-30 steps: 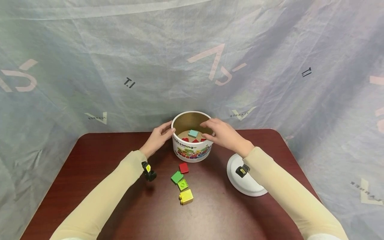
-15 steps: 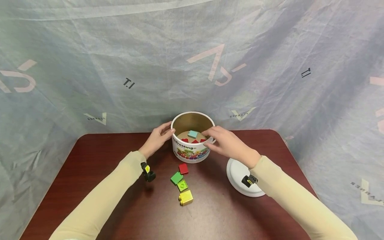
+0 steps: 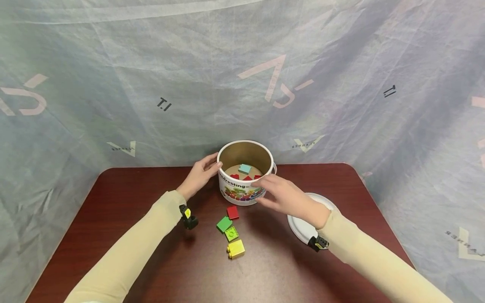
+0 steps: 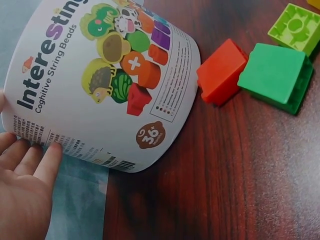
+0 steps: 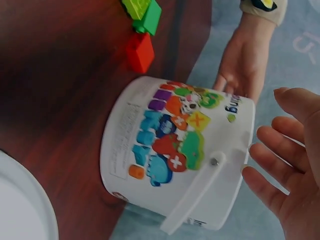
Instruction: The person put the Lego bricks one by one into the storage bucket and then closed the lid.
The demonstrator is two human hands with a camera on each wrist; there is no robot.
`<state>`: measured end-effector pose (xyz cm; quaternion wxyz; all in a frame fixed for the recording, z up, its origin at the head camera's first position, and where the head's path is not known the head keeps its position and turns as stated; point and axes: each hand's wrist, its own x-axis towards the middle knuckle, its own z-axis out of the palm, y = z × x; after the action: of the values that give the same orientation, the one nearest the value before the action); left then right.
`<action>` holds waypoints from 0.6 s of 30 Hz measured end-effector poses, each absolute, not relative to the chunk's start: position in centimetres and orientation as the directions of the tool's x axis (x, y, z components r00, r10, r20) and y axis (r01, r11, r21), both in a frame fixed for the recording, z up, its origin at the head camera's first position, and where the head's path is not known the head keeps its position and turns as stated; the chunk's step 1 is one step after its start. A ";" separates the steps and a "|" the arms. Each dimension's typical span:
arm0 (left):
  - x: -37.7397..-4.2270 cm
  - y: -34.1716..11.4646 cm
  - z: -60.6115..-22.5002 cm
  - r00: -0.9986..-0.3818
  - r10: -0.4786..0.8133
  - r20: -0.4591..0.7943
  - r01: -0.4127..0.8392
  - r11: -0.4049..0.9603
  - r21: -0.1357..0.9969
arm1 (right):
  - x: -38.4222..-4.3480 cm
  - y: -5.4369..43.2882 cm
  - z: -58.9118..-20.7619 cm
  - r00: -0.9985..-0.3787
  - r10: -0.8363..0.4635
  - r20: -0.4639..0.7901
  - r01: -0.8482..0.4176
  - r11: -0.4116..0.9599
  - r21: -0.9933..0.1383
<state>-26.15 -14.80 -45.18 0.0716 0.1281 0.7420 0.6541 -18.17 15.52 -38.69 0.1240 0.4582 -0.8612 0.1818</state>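
A white toy bucket (image 3: 242, 201) printed with colourful string beads stands without its lid at the back of the table. My left hand (image 3: 198, 176) holds its left side, thumb over the rim and fingers along the outer wall, as the left wrist view (image 4: 165, 100) shows the bucket wall. Inside lie a light blue block (image 3: 244, 168) and several red blocks (image 3: 235, 177). In front of the bucket's right side, my right hand (image 3: 288, 195) hovers with nothing in it, fingers spread and loosely bent. The right wrist view shows a white handle (image 5: 192, 195) hanging at the bucket's side.
A line of blocks runs toward the front: a red block (image 3: 233, 212), a green block (image 3: 224, 224), a lime block (image 3: 231, 233) and a yellow block (image 3: 236, 249). The white lid (image 3: 301, 229) lies at right, partly under my forearm. A grey cloth (image 3: 212, 84) hangs behind.
My right hand has come out from over the bucket's opening and moved down toward the front right, uncovering the right rim. The left hand and loose blocks stay put.
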 end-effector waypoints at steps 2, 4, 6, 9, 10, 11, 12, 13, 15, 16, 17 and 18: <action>-26.1 -14.8 -45.3 -0.957 0.284 0.059 0.095 0.114 0.989 | -17.9 15.5 -39.1 -0.542 -0.752 0.375 -0.840 0.504 -0.202; -26.1 -14.8 -45.2 -0.957 0.283 0.058 0.096 0.121 0.988 | -17.7 15.5 -39.5 -0.533 -0.759 0.374 -0.846 0.491 -0.209; -26.1 -14.8 -45.2 -0.957 0.283 0.062 0.099 0.121 0.988 | -17.4 15.5 -39.8 -0.527 -0.763 0.373 -0.850 0.477 -0.224; -26.1 -14.8 -45.1 -0.957 0.283 0.068 0.106 0.121 0.987 | -17.1 15.4 -40.2 -0.525 -0.769 0.366 -0.851 0.469 -0.235; -26.1 -14.8 -45.1 -0.957 0.283 0.070 0.107 0.118 0.987 | -16.9 15.3 -40.3 -0.526 -0.770 0.361 -0.850 0.470 -0.237; -26.1 -14.8 -45.1 -0.957 0.283 0.069 0.106 0.119 0.987 | -16.8 15.3 -40.4 -0.527 -0.772 0.356 -0.849 0.469 -0.242; -26.1 -14.8 -45.1 -0.956 0.284 0.069 0.106 0.117 0.987 | -16.6 15.2 -40.4 -0.528 -0.774 0.350 -0.849 0.468 -0.246; -26.1 -14.8 -45.1 -0.956 0.284 0.069 0.106 0.117 0.987 | -16.4 15.2 -40.6 -0.529 -0.775 0.344 -0.848 0.470 -0.245; -26.0 -14.8 -45.1 -0.957 0.283 0.067 0.103 0.115 0.988 | -16.1 15.0 -40.9 -0.530 -0.779 0.336 -0.847 0.467 -0.253; -26.0 -14.8 -45.1 -0.957 0.283 0.068 0.104 0.115 0.988 | -16.0 15.0 -41.1 -0.529 -0.780 0.333 -0.847 0.463 -0.260; -26.0 -14.8 -45.1 -0.956 0.285 0.070 0.106 0.112 0.988 | -15.8 14.9 -41.3 -0.526 -0.783 0.332 -0.849 0.458 -0.264; -26.0 -14.8 -45.1 -0.955 0.287 0.072 0.107 0.109 0.988 | -15.7 14.9 -41.5 -0.524 -0.786 0.329 -0.850 0.455 -0.266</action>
<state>-26.02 -14.84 -45.10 0.0686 0.1327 0.7415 0.6541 -15.70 14.89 -41.55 0.0791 0.4815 -0.8492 0.2017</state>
